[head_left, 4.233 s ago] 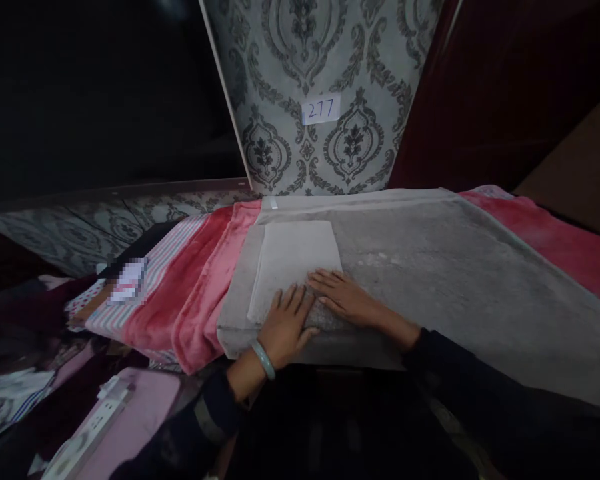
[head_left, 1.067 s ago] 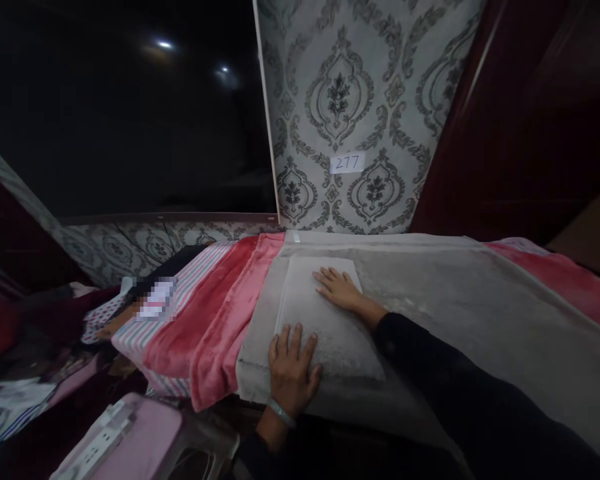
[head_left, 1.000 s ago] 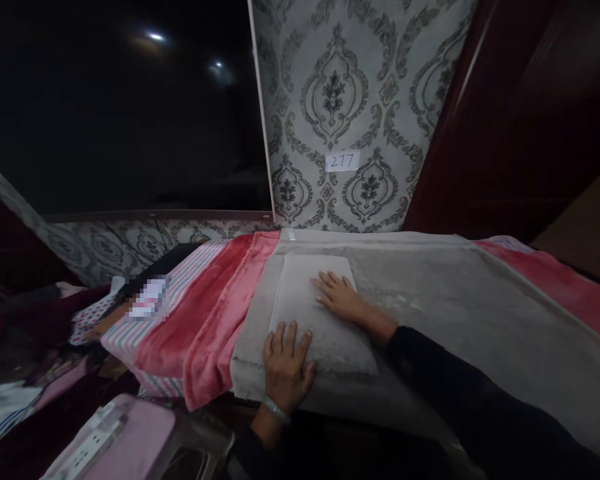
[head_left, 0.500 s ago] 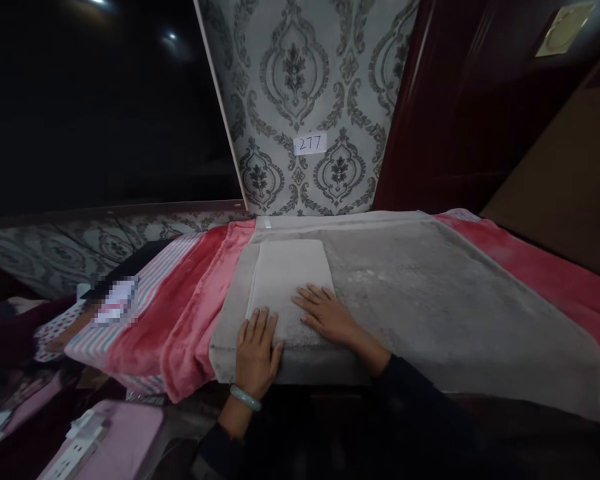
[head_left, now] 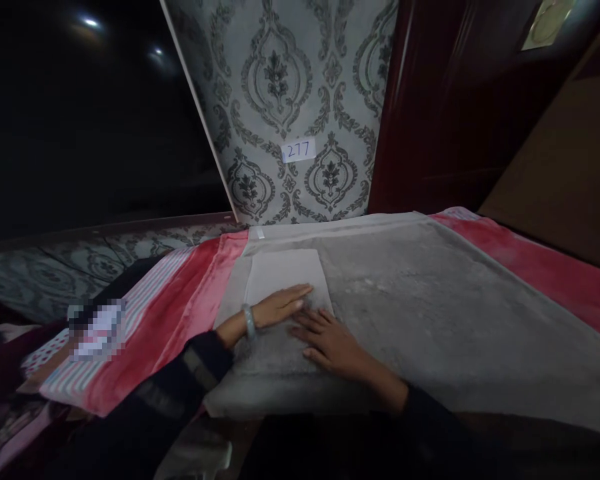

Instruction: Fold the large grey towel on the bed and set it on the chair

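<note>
A folded pale-grey cloth [head_left: 286,268] lies flat on a grey blanket [head_left: 420,300], close to the blanket's left edge and just short of its back edge. The left hand [head_left: 280,305], a bracelet [head_left: 250,321] at its wrist, extends across the cloth with fingers straight and close together; the right hand [head_left: 330,341] lies palm down at the cloth's right side, fingers slightly spread — neither pinches anything. The fingertips of the 2 hands nearly meet over the cloth; in the dim, blurred view, whether they touch cannot be told. A small white tag [head_left: 261,233] marks the blanket's back left corner. Red fabric [head_left: 175,307] and striped fabric [head_left: 153,287] lie beyond the left edge — behind the back edge, a paper label [head_left: 299,150] on the patterned wall [head_left: 277,73] reads 277.
</note>
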`<control>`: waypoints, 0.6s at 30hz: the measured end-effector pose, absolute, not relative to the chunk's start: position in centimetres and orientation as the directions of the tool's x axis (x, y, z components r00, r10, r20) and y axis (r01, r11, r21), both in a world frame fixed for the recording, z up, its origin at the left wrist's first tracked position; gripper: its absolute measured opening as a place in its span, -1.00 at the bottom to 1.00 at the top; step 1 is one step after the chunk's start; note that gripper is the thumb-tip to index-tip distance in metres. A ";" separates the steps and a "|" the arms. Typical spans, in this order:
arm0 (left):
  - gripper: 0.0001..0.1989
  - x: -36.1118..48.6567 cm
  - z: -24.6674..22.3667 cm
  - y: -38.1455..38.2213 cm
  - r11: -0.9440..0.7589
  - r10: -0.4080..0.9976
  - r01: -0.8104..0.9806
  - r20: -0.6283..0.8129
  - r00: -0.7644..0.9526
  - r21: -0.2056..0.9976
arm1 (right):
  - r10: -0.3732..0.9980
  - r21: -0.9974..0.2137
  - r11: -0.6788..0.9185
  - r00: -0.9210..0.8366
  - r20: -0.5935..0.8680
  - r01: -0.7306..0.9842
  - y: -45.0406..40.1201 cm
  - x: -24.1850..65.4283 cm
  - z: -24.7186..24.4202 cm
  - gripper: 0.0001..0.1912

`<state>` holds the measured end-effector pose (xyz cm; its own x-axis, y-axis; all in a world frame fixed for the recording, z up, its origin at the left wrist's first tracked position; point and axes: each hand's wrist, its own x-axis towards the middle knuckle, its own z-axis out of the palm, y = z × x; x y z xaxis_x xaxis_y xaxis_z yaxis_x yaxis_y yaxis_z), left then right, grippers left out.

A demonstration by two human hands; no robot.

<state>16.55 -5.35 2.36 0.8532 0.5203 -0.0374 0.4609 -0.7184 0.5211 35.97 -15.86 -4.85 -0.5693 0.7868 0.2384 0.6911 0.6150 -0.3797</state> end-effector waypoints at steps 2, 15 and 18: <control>-0.36 18.7 1.3 -2.3 -0.763 0.496 0.498 -0.121 0.860 0.411 | 0.797 -0.389 0.601 -0.558 0.230 0.698 -16.0 35.9 -5.1 -0.46; -0.42 23.6 -1.6 9.7 -0.797 0.590 0.602 -0.142 0.795 0.054 | 0.784 -0.460 0.605 -0.586 0.204 0.649 -15.8 36.5 -5.7 -0.45; -0.42 24.3 -1.6 10.7 -0.755 0.646 0.655 -0.143 0.750 0.029 | 0.781 -0.461 0.611 -0.586 0.216 0.643 -15.8 36.6 -5.7 -0.45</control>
